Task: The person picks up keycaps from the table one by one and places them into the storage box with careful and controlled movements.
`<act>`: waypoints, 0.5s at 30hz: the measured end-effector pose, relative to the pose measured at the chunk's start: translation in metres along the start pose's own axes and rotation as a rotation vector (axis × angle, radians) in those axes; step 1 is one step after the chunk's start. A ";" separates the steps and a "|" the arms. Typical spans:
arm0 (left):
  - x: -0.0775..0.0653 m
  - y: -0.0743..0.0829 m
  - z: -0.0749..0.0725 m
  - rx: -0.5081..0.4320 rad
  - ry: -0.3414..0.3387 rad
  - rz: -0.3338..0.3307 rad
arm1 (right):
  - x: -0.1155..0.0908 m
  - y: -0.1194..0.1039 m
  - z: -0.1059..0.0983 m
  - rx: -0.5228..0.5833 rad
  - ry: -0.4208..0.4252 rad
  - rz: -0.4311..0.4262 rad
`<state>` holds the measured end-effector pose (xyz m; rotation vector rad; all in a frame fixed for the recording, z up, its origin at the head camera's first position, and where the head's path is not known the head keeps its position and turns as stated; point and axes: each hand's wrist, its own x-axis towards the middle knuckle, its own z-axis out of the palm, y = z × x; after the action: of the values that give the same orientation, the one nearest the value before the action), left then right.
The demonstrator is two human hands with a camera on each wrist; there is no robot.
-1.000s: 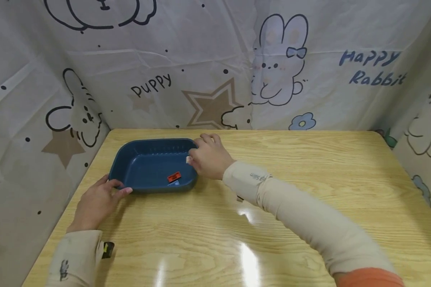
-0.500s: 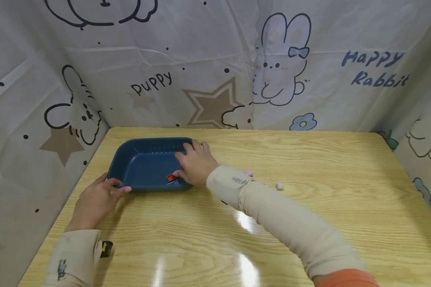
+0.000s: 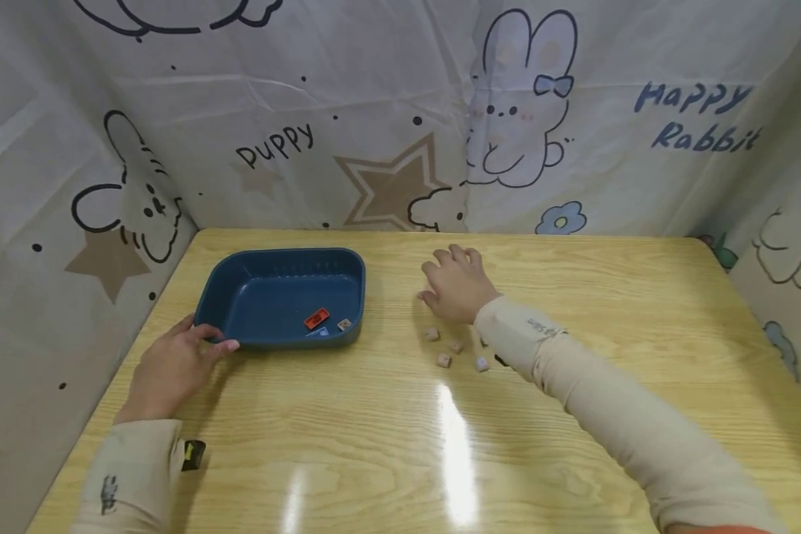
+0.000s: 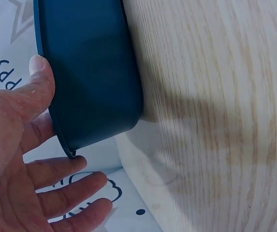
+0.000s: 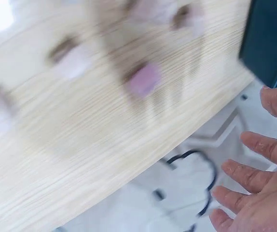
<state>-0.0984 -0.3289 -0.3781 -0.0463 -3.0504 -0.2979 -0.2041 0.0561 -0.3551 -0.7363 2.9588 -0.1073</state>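
My left hand (image 3: 170,371) pinches the near left corner of a deep blue rectangular tray (image 3: 267,304), thumb over the rim. The left wrist view shows that thumb (image 4: 42,82) on the tray wall (image 4: 88,72), other fingers spread below. Inside the tray, toward its near right corner, lie a red-orange rectangular piece (image 3: 317,319), a small light cube (image 3: 344,324) and a bluish-white piece (image 3: 319,332). Right of the tray, my right hand (image 3: 457,285) hovers with spread fingers, holding nothing. Small pale cubes (image 3: 444,360) lie just below it; the right wrist view shows a pink-purple block (image 5: 144,80), blurred.
A wooden table (image 3: 347,445) carries everything, backed by a white cloth (image 3: 374,89) with cartoon prints. Another pale cube (image 3: 483,364) lies near the right sleeve (image 3: 594,393), and a dark bit shows beside the cuff. The sleeve may hide more pieces.
My right hand has let go of a small light cube, which now lies in the tray, and has moved right, over the loose cubes. The left hand still holds the tray corner.
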 end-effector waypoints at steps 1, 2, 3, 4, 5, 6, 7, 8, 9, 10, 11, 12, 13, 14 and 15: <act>0.000 0.000 -0.001 0.005 -0.001 0.000 | -0.003 0.006 0.000 0.000 -0.008 0.010; 0.000 0.000 -0.001 0.009 -0.004 -0.001 | -0.005 0.011 0.000 0.010 -0.017 0.020; 0.001 -0.001 -0.001 0.010 -0.008 -0.004 | -0.008 0.015 0.001 0.016 -0.029 0.026; 0.001 -0.001 -0.002 0.010 -0.014 -0.009 | -0.010 0.019 0.002 0.022 -0.045 0.030; 0.001 -0.001 -0.002 0.008 -0.017 -0.011 | -0.012 0.022 0.004 0.026 -0.062 0.030; 0.000 -0.001 -0.002 0.006 -0.018 -0.013 | -0.014 0.025 0.006 0.024 -0.081 0.027; 0.000 -0.001 -0.003 0.005 -0.019 -0.013 | -0.016 0.028 0.009 0.022 -0.102 0.024; 0.000 -0.001 -0.003 0.004 -0.017 -0.013 | -0.018 0.030 0.012 0.021 -0.123 0.020; 0.000 -0.001 -0.003 0.001 -0.016 -0.014 | -0.020 0.032 0.015 0.017 -0.135 0.014; 0.000 -0.001 -0.003 -0.001 -0.016 -0.012 | -0.021 0.034 0.019 0.019 -0.143 0.010; 0.000 -0.001 -0.003 -0.001 -0.014 -0.011 | -0.023 0.035 0.023 0.014 -0.147 0.005; 0.001 -0.001 -0.002 -0.001 -0.015 -0.010 | -0.024 0.037 0.026 0.012 -0.147 0.003; 0.001 -0.001 -0.002 -0.002 -0.018 -0.010 | -0.025 0.038 0.030 0.012 -0.144 0.000; 0.001 -0.001 -0.001 -0.001 -0.015 -0.006 | -0.026 0.039 0.033 0.011 -0.139 -0.002; 0.001 0.000 -0.001 -0.001 -0.014 -0.003 | -0.027 0.040 0.037 0.007 -0.131 -0.007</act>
<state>-0.0994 -0.3294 -0.3773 -0.0445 -3.0641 -0.3000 -0.1950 0.1022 -0.3930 -0.7240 2.8311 -0.0670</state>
